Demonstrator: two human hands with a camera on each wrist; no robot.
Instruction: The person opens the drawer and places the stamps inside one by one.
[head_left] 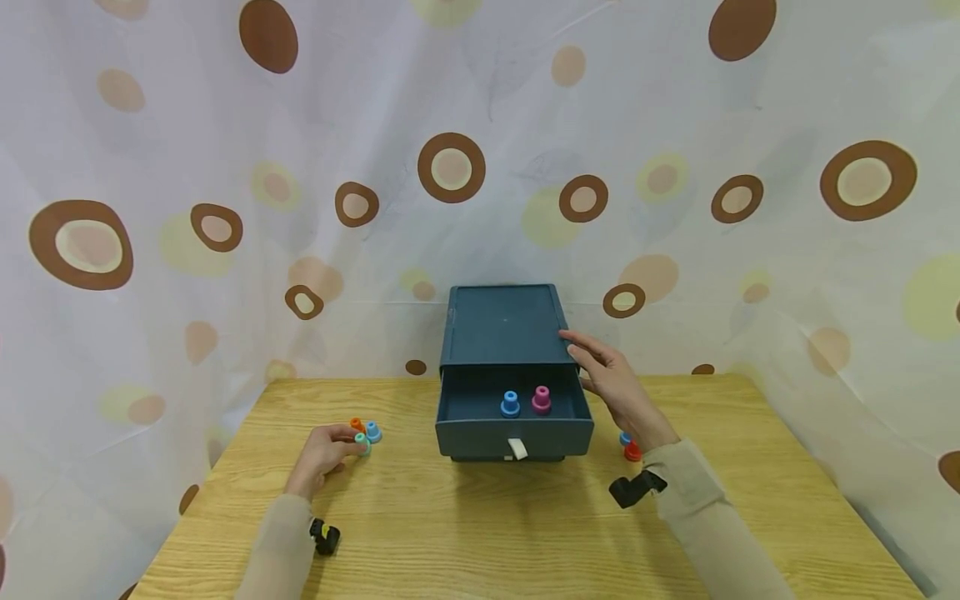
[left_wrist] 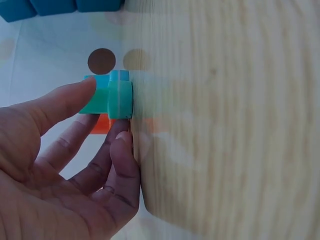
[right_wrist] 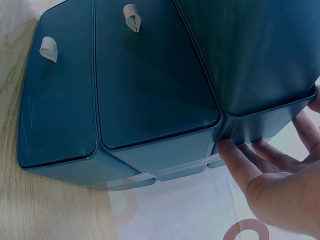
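My left hand [head_left: 321,458] pinches a mint-green stepped plastic piece [left_wrist: 119,100] between thumb and fingers, low at the tabletop. Right beside it stand a blue piece [head_left: 373,432] and an orange piece [head_left: 356,425], the latter partly hidden. My right hand [head_left: 618,392] rests its fairly straight fingers on the right side of a dark blue drawer cabinet [head_left: 504,325]. The cabinet's top drawer [head_left: 480,437] is pulled out, with a blue piece [head_left: 510,406] and a pink piece [head_left: 542,402] standing in it.
Right of the cabinet, a red piece [head_left: 632,452] and another blue piece [head_left: 626,437] lie near my right forearm. Lower drawers [right_wrist: 150,85] with white loop pulls are closed. A dotted curtain [head_left: 495,100] hangs behind the wooden table [head_left: 450,542].
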